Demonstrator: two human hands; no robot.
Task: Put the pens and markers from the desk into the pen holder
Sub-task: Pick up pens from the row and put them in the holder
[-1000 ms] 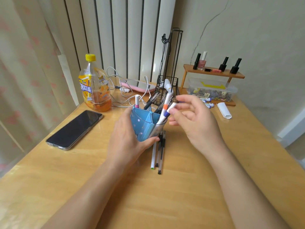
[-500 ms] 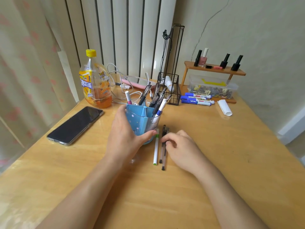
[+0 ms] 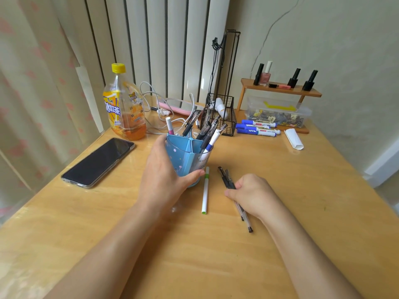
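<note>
A blue pen holder [image 3: 185, 156] with divided compartments stands mid-desk, with several pens and a marker sticking out of it. My left hand [image 3: 164, 175] wraps around its left and front side. Just right of the holder lies a white pen with green bands [image 3: 205, 190]. My right hand [image 3: 252, 194] is closed on two black gel pens [image 3: 226, 179], which lie slanted on the desk; their tips stick out below the hand. Three blue-and-white markers [image 3: 257, 128] lie further back beside a wire basket.
A phone [image 3: 98, 161] lies at the left and an orange drink bottle [image 3: 124, 104] stands behind it. Cables, a black wire basket [image 3: 222, 117], a small wooden shelf [image 3: 280, 89] with nail-polish bottles, a clear box and a white paper roll [image 3: 293, 139] fill the back.
My right hand came down from the holder's rim to the desk, closed on the two black pens and dragged them right, away from the white pen. My left hand stayed on the holder.
</note>
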